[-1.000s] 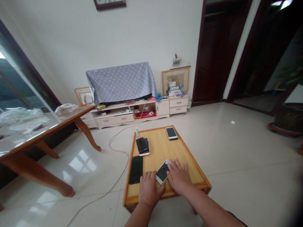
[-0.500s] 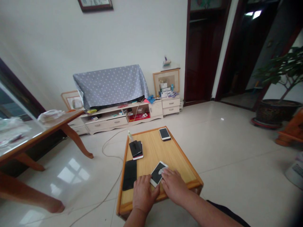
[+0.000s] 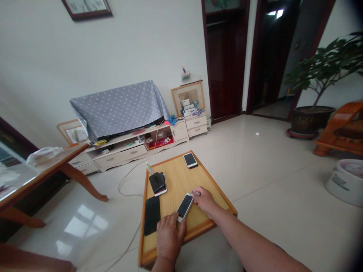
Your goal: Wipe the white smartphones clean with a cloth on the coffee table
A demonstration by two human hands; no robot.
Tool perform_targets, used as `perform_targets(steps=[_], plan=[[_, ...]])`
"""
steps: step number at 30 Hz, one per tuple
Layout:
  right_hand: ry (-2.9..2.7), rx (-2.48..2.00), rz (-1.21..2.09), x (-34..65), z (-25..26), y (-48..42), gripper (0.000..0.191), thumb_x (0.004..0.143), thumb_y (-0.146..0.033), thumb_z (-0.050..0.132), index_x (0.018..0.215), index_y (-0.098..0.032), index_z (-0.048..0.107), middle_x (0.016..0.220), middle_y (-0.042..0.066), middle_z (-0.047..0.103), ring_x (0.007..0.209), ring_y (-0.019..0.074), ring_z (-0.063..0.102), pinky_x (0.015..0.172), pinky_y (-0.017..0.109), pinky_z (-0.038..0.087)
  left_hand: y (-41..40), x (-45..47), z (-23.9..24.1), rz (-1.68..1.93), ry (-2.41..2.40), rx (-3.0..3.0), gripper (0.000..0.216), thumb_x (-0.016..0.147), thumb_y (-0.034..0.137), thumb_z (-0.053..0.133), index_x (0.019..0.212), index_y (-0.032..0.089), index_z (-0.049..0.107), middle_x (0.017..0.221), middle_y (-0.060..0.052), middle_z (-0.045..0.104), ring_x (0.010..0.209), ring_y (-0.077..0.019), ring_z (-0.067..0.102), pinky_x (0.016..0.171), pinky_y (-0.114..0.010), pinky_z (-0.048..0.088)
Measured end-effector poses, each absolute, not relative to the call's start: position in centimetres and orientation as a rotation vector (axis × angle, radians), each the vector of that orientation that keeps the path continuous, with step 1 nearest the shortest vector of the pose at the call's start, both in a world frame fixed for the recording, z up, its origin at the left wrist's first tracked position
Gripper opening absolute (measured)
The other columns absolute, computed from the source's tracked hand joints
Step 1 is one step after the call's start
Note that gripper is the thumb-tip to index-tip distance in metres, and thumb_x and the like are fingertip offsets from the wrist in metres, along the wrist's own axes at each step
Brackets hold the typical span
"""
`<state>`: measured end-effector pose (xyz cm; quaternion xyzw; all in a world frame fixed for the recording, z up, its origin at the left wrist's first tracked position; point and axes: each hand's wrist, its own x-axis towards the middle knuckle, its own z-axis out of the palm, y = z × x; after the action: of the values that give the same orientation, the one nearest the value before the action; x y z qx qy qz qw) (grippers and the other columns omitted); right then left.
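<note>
A white smartphone with a dark screen [image 3: 185, 206] lies at a slant near the front of the low wooden table [image 3: 176, 181]. Its lower end sits between the thumb and fingers of my left hand [image 3: 170, 232], which grips the edges. At the upper right corner of the phone, my right hand [image 3: 203, 200] is closed in a pinch on a small, crumpled whitish wipe [image 3: 195, 193]. What part of the wipe lies under the fingers is hidden.
On the table's left stand stacked phones [image 3: 158, 183], a small clear bottle [image 3: 149, 166] and a black flat tablet-like slab [image 3: 152, 215]. Another white phone [image 3: 190, 160] rests at the far right corner. A larger table [image 3: 76, 151] is to the left, a bucket [image 3: 346, 185] to the right.
My right hand has lifted from over the screen to the phone's upper corner, the wipe now bunched in its fingers. The phone stands steeper. The whole view has shifted.
</note>
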<state>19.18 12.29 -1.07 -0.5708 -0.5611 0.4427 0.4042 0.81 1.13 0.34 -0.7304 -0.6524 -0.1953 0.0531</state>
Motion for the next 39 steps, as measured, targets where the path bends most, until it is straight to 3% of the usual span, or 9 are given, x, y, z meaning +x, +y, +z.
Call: perform_targets(steps=[4, 11, 16, 20, 28, 36, 39], plan=[[-1.273, -1.370, 1.292, 18.7, -1.0, 12.4, 0.018, 0.089, -0.032, 0.054, 0.099, -0.018, 0.061, 0.069, -0.001, 0.065, 0.058, 0.0130, 0.063, 0.048, 0.019, 0.043, 1.2, 0.8, 0.3, -0.557, -1.958, -2.230, 0.032, 0.099, 0.041, 0.043, 0.116, 0.024, 0.064, 0.105, -0.006, 0.072, 0.099, -0.0213, 0.065, 0.086, -0.035, 0.044], [-1.224, -1.299, 1.291, 18.8, -0.2, 13.0, 0.018, 0.087, -0.036, 0.058, 0.093, -0.019, 0.059, 0.061, -0.003, 0.061, 0.050, 0.0117, 0.057, 0.046, 0.019, 0.040, 1.3, 0.6, -0.7, -0.539, -1.867, -2.238, 0.034, 0.102, 0.035, 0.037, 0.122, 0.024, 0.062, 0.108, -0.006, 0.073, 0.099, -0.0200, 0.065, 0.085, -0.034, 0.045], [-1.361, -1.235, 1.139, 17.9, 0.5, 11.7, 0.005, 0.082, -0.024, 0.059, 0.082, -0.019, 0.062, 0.075, -0.001, 0.068, 0.060, 0.0116, 0.059, 0.057, 0.021, 0.043, 1.5, 0.3, -1.2, -0.518, -1.857, -2.224, 0.035, 0.102, 0.033, 0.036, 0.122, 0.022, 0.062, 0.107, -0.007, 0.073, 0.100, -0.0201, 0.065, 0.083, -0.033, 0.047], [-1.543, -1.119, 1.093, 16.0, 1.1, 8.3, 0.006, 0.079, -0.020, 0.062, 0.079, -0.021, 0.069, 0.080, -0.001, 0.072, 0.075, 0.0138, 0.063, 0.070, 0.022, 0.044, 1.6, 0.2, -1.3, -0.521, -1.852, -2.240, 0.034, 0.102, 0.030, 0.035, 0.120, 0.023, 0.062, 0.107, -0.006, 0.072, 0.098, -0.0188, 0.066, 0.081, -0.032, 0.047], [-1.568, -1.216, 1.006, 17.8, 1.4, 10.6, 0.015, 0.091, -0.025, 0.053, 0.092, -0.020, 0.067, 0.097, 0.003, 0.074, 0.073, 0.0137, 0.065, 0.069, 0.023, 0.046, 1.6, 0.0, -1.4, -0.520, -1.883, -2.227, 0.034, 0.103, 0.031, 0.034, 0.122, 0.022, 0.061, 0.105, -0.005, 0.072, 0.099, -0.0189, 0.065, 0.082, -0.031, 0.046], [-1.707, -1.132, 1.019, 15.2, 1.3, 7.4, 0.012, 0.084, -0.019, 0.059, 0.084, -0.022, 0.071, 0.080, -0.002, 0.073, 0.074, 0.0133, 0.065, 0.067, 0.020, 0.044, 1.4, 0.2, -0.6, -0.520, -1.886, -2.251, 0.032, 0.103, 0.030, 0.034, 0.108, 0.025, 0.065, 0.097, -0.004, 0.071, 0.091, -0.0187, 0.065, 0.077, -0.030, 0.045], [-1.682, -1.197, 0.969, 16.0, 1.3, 8.7, 0.014, 0.087, -0.019, 0.055, 0.084, -0.021, 0.069, 0.087, 0.001, 0.074, 0.081, 0.0148, 0.067, 0.072, 0.022, 0.045, 1.4, 0.2, -0.7, -0.540, -1.877, -2.242, 0.033, 0.103, 0.031, 0.034, 0.117, 0.024, 0.063, 0.100, -0.005, 0.072, 0.093, -0.0191, 0.065, 0.079, -0.031, 0.045]])
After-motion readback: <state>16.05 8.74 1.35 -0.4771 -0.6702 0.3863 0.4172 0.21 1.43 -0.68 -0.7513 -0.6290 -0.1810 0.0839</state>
